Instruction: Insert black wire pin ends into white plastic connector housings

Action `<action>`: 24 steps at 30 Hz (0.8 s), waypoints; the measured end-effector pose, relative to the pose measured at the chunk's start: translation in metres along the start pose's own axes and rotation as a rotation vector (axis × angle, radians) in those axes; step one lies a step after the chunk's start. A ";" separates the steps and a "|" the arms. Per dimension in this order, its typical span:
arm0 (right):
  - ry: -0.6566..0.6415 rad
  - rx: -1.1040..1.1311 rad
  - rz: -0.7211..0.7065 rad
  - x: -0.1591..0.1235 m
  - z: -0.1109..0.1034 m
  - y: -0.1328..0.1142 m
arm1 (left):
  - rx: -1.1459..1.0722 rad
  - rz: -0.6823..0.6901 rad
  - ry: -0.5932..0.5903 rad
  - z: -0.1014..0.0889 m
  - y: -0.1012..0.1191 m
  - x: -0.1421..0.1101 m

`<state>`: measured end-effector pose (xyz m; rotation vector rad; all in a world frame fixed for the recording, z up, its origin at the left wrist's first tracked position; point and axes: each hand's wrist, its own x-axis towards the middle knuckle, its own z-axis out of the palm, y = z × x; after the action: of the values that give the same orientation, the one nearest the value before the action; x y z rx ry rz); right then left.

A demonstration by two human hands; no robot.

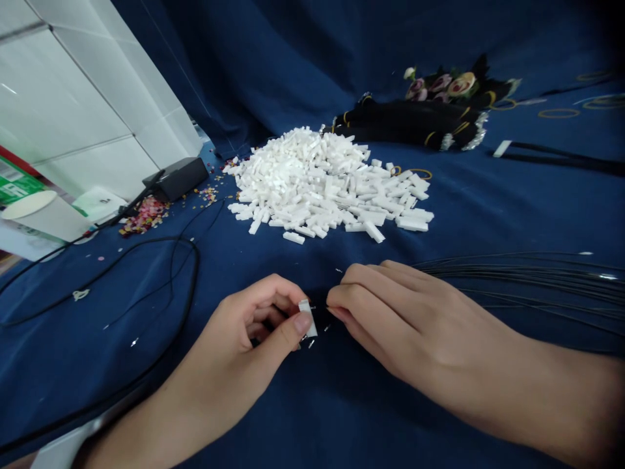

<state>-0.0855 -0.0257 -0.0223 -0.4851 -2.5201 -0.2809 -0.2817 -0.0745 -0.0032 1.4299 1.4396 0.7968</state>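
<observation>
Left hand (pixel 249 326) curled, thumb and fingers pinching white connector housing (pixel 307 318); right hand (pixel 390 319) fingertips pressed together just beside it, anything held too small to tell; black wires (pixel 527 277) fanning rightward.

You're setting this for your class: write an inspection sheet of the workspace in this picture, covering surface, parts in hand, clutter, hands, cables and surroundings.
Surface: wrinkled dark blue cloth.
Parts: heap of white plastic connector housings; thin black wires at right; small metal bits near the hands.
Clutter: bundled black wires, flowers, rubber bands, coloured scraps, paper cup.
Hands: left hand grips one white housing; right hand is beside it, its grip too small to tell.
Cables: black cable looping left, running toward a black box.
Surroundings: white tiled wall.
</observation>
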 end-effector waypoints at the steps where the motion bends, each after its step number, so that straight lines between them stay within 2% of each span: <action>1: 0.004 -0.001 -0.003 0.000 0.000 0.000 | 0.007 -0.003 0.003 0.000 0.000 0.000; 12: 0.051 0.002 -0.018 0.001 0.003 -0.006 | 0.041 0.013 0.015 0.004 0.000 0.000; 18: 0.044 0.030 0.000 0.000 0.006 -0.007 | 0.034 -0.030 0.004 0.004 0.002 -0.003; 24: 0.042 0.061 0.002 0.002 -0.001 -0.003 | 0.070 0.022 0.040 0.005 0.002 -0.003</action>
<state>-0.0878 -0.0285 -0.0208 -0.4523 -2.4791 -0.2105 -0.2769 -0.0781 -0.0031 1.4924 1.4973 0.8004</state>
